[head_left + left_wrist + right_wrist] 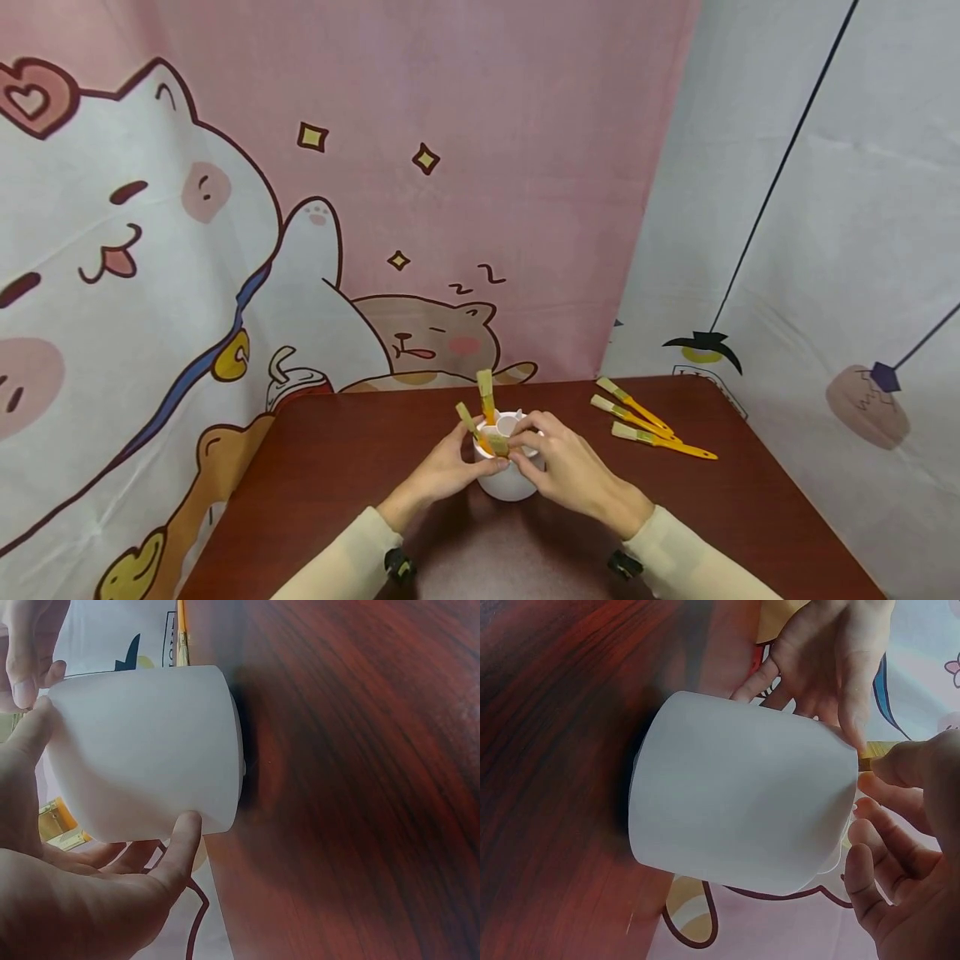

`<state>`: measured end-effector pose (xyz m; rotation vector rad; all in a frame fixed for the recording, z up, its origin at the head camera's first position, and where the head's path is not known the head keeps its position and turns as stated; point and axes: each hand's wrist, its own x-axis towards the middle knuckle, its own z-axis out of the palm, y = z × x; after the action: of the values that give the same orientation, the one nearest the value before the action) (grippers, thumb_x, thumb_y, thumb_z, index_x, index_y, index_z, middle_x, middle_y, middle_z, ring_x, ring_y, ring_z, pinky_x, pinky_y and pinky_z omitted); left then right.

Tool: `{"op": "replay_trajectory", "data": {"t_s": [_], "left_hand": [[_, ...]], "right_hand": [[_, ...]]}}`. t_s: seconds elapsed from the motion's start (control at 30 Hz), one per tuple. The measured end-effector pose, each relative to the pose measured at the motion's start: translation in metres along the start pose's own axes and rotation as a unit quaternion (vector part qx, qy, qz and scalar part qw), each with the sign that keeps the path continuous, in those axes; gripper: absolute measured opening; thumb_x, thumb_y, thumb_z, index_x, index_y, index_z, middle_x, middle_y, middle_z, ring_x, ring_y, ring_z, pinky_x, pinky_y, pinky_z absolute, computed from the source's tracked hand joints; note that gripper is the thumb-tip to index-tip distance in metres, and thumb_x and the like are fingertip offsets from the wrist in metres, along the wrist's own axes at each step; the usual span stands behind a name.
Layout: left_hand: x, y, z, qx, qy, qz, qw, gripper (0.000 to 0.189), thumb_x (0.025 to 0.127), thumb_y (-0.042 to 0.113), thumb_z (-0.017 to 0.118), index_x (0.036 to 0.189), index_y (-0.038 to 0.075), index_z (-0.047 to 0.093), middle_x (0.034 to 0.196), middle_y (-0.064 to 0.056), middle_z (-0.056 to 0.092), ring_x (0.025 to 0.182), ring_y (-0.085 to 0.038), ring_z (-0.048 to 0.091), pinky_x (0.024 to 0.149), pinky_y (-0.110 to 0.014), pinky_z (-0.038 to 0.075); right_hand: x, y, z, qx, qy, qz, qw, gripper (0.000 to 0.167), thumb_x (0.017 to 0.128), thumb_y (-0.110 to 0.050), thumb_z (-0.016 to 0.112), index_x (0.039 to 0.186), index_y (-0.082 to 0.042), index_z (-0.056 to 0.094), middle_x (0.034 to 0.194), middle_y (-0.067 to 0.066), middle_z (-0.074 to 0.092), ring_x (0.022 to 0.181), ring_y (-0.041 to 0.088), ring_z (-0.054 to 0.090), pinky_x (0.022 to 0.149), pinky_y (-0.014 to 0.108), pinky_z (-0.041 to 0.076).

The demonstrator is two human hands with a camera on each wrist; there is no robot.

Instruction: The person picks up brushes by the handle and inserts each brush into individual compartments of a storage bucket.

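A white holder (508, 483) with several inner compartments stands on the table between the hands. The left hand (442, 468) holds its left side, thumb near the rim and other fingers round the wall, as the left wrist view shows with the holder (150, 750). Two paintbrushes with pale bristles stand in it: one upright brush (486, 387) at the back and one leaning left brush (465, 414). At the front rim the right hand (566, 467) pinches a third brush (497, 446) near its bristles. Its handle is hidden inside the holder.
Three more paintbrushes (628, 437) with orange handles lie on the right rear of the dark red-brown table (360, 450). Behind the table hangs a pink cartoon cloth (480, 208), and a pale printed cloth (810, 250) hangs at the right.
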<state>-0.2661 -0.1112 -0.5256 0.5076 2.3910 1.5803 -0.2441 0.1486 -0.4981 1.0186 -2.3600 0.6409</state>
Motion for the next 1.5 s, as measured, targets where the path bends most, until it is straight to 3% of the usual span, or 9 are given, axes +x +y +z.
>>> {"op": "replay_trajectory", "data": {"t_s": [0.17, 0.3, 0.5, 0.77, 0.97, 1.07, 1.23, 1.33, 1.5], "left_hand": [[0.001, -0.001, 0.0, -0.008, 0.0, -0.005, 1.0, 0.099, 0.1, 0.044, 0.093, 0.179, 0.013, 0.041, 0.163, -0.015, 0.068, 0.147, -0.035, 0.069, 0.12, -0.064, 0.058], [0.002, 0.0, 0.002, -0.016, 0.005, -0.007, 0.9998, 0.098, 0.1, 0.042, 0.093, 0.179, 0.013, 0.042, 0.166, -0.015, 0.067, 0.151, -0.037, 0.067, 0.125, -0.067, 0.054], [0.0, 0.004, 0.007, -0.01, 0.025, -0.018, 0.9995, 0.101, 0.099, 0.039, 0.092, 0.179, 0.008, 0.039, 0.173, -0.022, 0.06, 0.159, -0.045, 0.06, 0.13, -0.074, 0.046], [-0.005, 0.011, 0.021, 0.005, 0.093, -0.051, 0.9943, 0.114, 0.091, 0.048, 0.098, 0.177, 0.003, 0.039, 0.176, -0.024, 0.054, 0.164, -0.046, 0.054, 0.134, -0.074, 0.04], [-0.012, 0.02, 0.039, 0.04, 0.178, -0.061, 0.9814, 0.115, 0.083, 0.055, 0.102, 0.168, 0.0, 0.046, 0.162, -0.024, 0.06, 0.152, -0.044, 0.062, 0.127, -0.068, 0.05], [-0.013, 0.025, 0.049, 0.042, 0.207, -0.065, 0.9753, 0.119, 0.08, 0.055, 0.104, 0.167, -0.002, 0.046, 0.159, -0.025, 0.059, 0.149, -0.042, 0.062, 0.126, -0.065, 0.051], [-0.012, 0.03, 0.058, 0.041, 0.229, -0.068, 0.9703, 0.121, 0.078, 0.055, 0.105, 0.166, -0.002, 0.044, 0.155, -0.026, 0.057, 0.146, -0.042, 0.063, 0.125, -0.063, 0.051], [-0.012, 0.03, 0.059, 0.037, 0.233, -0.067, 0.9694, 0.12, 0.079, 0.055, 0.105, 0.165, -0.002, 0.044, 0.154, -0.026, 0.057, 0.145, -0.042, 0.064, 0.125, -0.063, 0.051], [-0.012, 0.027, 0.058, 0.035, 0.232, -0.059, 0.9703, 0.116, 0.08, 0.054, 0.104, 0.163, -0.001, 0.044, 0.154, -0.026, 0.058, 0.146, -0.042, 0.063, 0.125, -0.063, 0.05]], "right_hand": [[-0.003, 0.002, -0.004, -0.003, 0.002, 0.014, 0.9999, 0.026, 0.096, -0.014, 0.097, 0.119, -0.017, 0.087, 0.124, -0.002, 0.075, 0.112, 0.015, 0.073, 0.086, 0.033, 0.067], [-0.006, 0.007, -0.008, 0.003, 0.01, 0.027, 0.9996, 0.028, 0.097, -0.013, 0.096, 0.122, -0.018, 0.086, 0.123, -0.003, 0.076, 0.105, 0.012, 0.072, 0.084, 0.033, 0.066], [-0.014, 0.018, -0.014, -0.004, 0.017, 0.047, 0.9987, 0.023, 0.1, -0.014, 0.093, 0.122, -0.019, 0.086, 0.12, -0.005, 0.076, 0.112, 0.013, 0.075, 0.092, 0.04, 0.069], [-0.025, 0.036, -0.023, -0.004, 0.025, 0.082, 0.9963, 0.025, 0.098, -0.011, 0.094, 0.122, -0.016, 0.086, 0.117, -0.004, 0.076, 0.109, 0.015, 0.076, 0.092, 0.041, 0.071], [-0.038, 0.056, -0.027, -0.03, 0.045, 0.086, 0.9948, 0.025, 0.098, -0.012, 0.093, 0.121, -0.018, 0.086, 0.117, -0.005, 0.076, 0.106, 0.014, 0.074, 0.088, 0.042, 0.069], [-0.045, 0.066, -0.032, -0.044, 0.048, 0.095, 0.9933, 0.026, 0.097, -0.011, 0.094, 0.121, -0.016, 0.086, 0.119, -0.001, 0.078, 0.113, 0.021, 0.076, 0.093, 0.047, 0.07], [-0.056, 0.084, -0.039, -0.055, 0.052, 0.117, 0.9902, 0.026, 0.097, -0.008, 0.093, 0.121, -0.014, 0.086, 0.122, 0.005, 0.08, 0.115, 0.03, 0.08, 0.091, 0.05, 0.07], [-0.062, 0.095, -0.042, -0.063, 0.059, 0.12, 0.989, 0.025, 0.096, -0.006, 0.093, 0.118, -0.014, 0.086, 0.117, 0.002, 0.079, 0.103, 0.024, 0.078, 0.081, 0.045, 0.067], [-0.072, 0.111, -0.048, -0.071, 0.054, 0.139, 0.9863, 0.023, 0.097, -0.007, 0.092, 0.117, -0.018, 0.087, 0.112, 0.0, 0.078, 0.1, 0.021, 0.075, 0.079, 0.043, 0.064]]}}
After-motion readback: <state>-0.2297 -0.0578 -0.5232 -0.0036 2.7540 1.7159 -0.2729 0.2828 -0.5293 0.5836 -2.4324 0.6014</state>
